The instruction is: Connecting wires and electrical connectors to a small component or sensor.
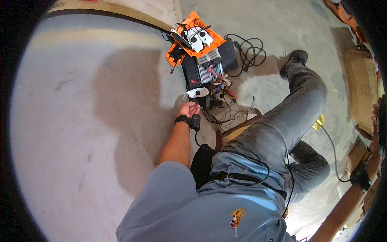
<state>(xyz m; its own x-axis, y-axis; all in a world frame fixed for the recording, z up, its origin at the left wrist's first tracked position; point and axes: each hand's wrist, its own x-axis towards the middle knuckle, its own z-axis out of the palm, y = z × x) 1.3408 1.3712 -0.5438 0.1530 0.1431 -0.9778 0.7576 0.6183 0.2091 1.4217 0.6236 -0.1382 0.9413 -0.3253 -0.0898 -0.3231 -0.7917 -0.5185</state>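
Note:
My left hand (189, 109) reaches out to a cluster of electrical parts, its fingers curled in beside a small black part. What the fingers hold, if anything, cannot be made out. Just beyond them lies a white plate with a black round spot (197, 92). A finned metal controller box (209, 72) with loose coloured wires sits past that. My right arm stretches out to the far right, and my right hand (375, 147) is in the dim rim of the picture near cardboard; its fingers do not show clearly.
An orange tray (218, 40) holding white and black parts rests on top of the cluster. Black cables (250, 54) coil on the floor (80, 121) to its right. Cardboard boxes (360, 86) line the right side. A board-like panel (133, 10) edges the top left.

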